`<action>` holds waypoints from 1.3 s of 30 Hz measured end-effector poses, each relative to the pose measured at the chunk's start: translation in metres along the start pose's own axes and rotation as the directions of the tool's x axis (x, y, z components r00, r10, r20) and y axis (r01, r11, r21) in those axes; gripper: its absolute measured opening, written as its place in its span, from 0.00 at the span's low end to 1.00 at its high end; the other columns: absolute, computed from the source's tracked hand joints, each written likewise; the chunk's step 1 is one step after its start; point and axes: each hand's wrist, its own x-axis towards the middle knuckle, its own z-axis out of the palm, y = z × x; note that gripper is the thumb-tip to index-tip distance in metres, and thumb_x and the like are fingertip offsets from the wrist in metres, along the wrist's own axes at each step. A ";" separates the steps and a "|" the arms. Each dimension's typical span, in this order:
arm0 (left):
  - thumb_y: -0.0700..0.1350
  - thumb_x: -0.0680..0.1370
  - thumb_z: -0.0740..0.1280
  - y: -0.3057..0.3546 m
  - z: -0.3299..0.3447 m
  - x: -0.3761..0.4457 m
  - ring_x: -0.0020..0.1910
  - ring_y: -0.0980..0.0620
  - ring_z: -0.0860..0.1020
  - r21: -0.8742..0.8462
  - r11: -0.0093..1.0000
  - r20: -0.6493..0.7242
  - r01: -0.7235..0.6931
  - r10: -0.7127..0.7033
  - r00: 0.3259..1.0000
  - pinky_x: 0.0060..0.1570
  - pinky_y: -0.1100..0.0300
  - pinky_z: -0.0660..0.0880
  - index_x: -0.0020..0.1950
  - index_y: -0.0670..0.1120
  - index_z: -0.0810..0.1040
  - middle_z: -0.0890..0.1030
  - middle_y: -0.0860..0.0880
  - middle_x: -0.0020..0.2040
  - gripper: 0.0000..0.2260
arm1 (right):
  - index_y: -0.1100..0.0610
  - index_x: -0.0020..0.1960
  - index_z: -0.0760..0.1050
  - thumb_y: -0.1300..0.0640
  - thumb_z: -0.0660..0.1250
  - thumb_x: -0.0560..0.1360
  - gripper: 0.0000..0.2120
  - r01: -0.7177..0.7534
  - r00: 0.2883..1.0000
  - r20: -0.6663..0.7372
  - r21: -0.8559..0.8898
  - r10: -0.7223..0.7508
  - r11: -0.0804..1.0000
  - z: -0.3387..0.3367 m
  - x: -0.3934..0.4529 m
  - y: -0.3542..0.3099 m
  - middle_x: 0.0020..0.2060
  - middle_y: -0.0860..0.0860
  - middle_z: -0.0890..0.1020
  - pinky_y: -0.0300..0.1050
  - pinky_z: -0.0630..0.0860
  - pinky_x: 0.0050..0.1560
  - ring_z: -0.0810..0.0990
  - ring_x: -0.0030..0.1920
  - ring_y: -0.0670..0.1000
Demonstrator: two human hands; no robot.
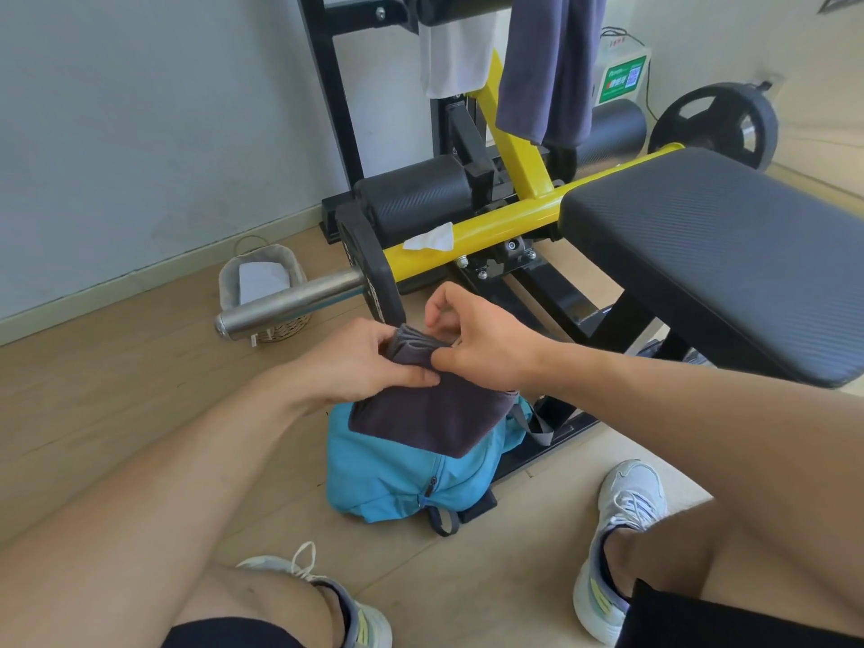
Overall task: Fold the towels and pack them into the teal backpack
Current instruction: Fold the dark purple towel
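A folded dark grey towel hangs over the top of the teal backpack, which lies on the wooden floor between my feet. My left hand grips the towel's upper left edge. My right hand pinches the folded top edge from the right. Whether the towel's lower end is inside the backpack is hidden. A second dark towel hangs from the gym machine's top bar, and a white towel hangs beside it.
A yellow and black gym bench stands right of the bag, its steel bar and weight plate jutting out just beyond my hands. A wicker basket sits by the wall. My shoes flank the backpack.
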 end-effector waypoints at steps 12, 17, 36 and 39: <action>0.45 0.76 0.74 -0.017 -0.005 0.002 0.51 0.49 0.85 -0.236 0.972 0.164 0.000 0.040 0.986 0.52 0.54 0.82 0.55 0.45 0.87 0.88 0.46 0.51 0.09 | 0.51 0.52 0.80 0.44 0.80 0.68 0.19 0.028 0.935 0.329 -0.436 0.131 0.900 -0.032 0.002 0.027 0.47 0.46 0.85 0.53 0.82 0.53 0.83 0.47 0.49; 0.47 0.73 0.74 -0.021 -0.008 0.006 0.46 0.52 0.86 -0.350 0.937 0.112 0.014 0.027 0.993 0.44 0.56 0.83 0.55 0.46 0.86 0.88 0.46 0.49 0.12 | 0.54 0.46 0.79 0.46 0.82 0.65 0.18 -0.066 0.957 0.251 -0.290 0.143 0.955 -0.048 0.008 0.029 0.41 0.49 0.87 0.51 0.84 0.50 0.86 0.43 0.50; 0.67 0.61 0.80 -0.024 -0.010 0.003 0.57 0.50 0.84 -0.412 0.910 0.216 0.044 0.051 0.975 0.56 0.54 0.80 0.62 0.48 0.82 0.86 0.48 0.58 0.36 | 0.65 0.59 0.73 0.55 0.73 0.77 0.18 -0.145 0.973 0.216 0.273 0.086 0.951 -0.041 0.002 0.018 0.54 0.62 0.84 0.50 0.82 0.52 0.86 0.51 0.56; 0.59 0.57 0.85 -0.036 -0.017 0.005 0.55 0.48 0.84 -0.654 0.747 0.212 0.117 0.033 0.977 0.54 0.53 0.82 0.62 0.45 0.82 0.85 0.45 0.59 0.38 | 0.62 0.67 0.72 0.52 0.71 0.78 0.22 -0.252 0.961 0.223 0.452 0.165 0.856 -0.054 0.002 0.025 0.59 0.60 0.84 0.58 0.79 0.63 0.84 0.59 0.59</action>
